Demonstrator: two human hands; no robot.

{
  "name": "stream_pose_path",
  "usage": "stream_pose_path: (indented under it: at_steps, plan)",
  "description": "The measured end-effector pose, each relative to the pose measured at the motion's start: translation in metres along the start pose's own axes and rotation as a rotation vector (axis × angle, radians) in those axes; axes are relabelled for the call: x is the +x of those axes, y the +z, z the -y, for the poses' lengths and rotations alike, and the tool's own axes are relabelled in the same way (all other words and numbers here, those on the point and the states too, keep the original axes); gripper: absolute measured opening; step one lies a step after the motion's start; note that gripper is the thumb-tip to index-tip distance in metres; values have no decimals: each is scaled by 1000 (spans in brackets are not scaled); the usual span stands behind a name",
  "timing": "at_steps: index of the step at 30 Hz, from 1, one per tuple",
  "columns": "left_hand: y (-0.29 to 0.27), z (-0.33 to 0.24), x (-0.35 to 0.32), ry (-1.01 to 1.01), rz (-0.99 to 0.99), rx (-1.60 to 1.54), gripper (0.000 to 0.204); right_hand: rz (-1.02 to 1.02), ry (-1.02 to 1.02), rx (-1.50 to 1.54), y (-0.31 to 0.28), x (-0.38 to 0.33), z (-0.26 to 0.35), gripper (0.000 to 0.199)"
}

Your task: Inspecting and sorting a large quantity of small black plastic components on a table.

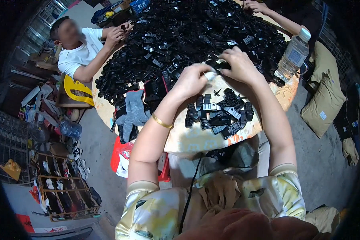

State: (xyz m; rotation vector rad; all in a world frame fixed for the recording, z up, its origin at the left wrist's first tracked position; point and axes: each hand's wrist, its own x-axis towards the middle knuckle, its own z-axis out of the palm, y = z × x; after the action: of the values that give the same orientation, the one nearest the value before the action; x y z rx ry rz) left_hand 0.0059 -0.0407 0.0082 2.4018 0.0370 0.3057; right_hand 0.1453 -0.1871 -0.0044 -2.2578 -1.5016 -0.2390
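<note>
A great heap of small black plastic parts point(172, 36) covers the far side of the round table. At the heap's near edge my left hand point(191, 82) is closed, its fingers curled inward. Something small and white point(210, 75) shows at its fingertips; whether it is a wrap or a held thing I cannot tell. My right hand point(239, 66) bends its fingers and thumb together just beside it, over the black parts. What lies between those fingers is hidden. Between my forearms sits a smaller group of black clip-like parts point(220, 114), some with shiny metallic faces.
A grey glove point(133, 114) lies left of my left forearm. A clear bottle point(294, 56) stands on the right. One person in a white shirt point(78, 52) works at the left; another person's hand point(258, 7) is far right. Stuffed sacks point(324, 96) lie on the floor.
</note>
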Motion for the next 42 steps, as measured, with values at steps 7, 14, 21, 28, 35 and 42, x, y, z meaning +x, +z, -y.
stream_pose_path:
  at_steps: [7,14,21,28,35,42]
  plan:
    - [17,21,8,-153,-228,79,35,-36,-92,-71,39,12,16,41]
    - [10,31,8,-189,-308,-184,44,-51,-118,-5,30,17,17,31]
    - [4,16,7,-67,-219,-794,47,-40,66,1081,19,18,12,31]
    - [-5,6,2,-8,-206,-876,37,-63,202,1453,1,8,28,28]
    - [-7,3,1,108,-272,-927,35,-260,-108,1127,3,2,36,25]
    - [-8,7,0,58,-299,-827,32,-206,51,1236,-1,3,37,23]
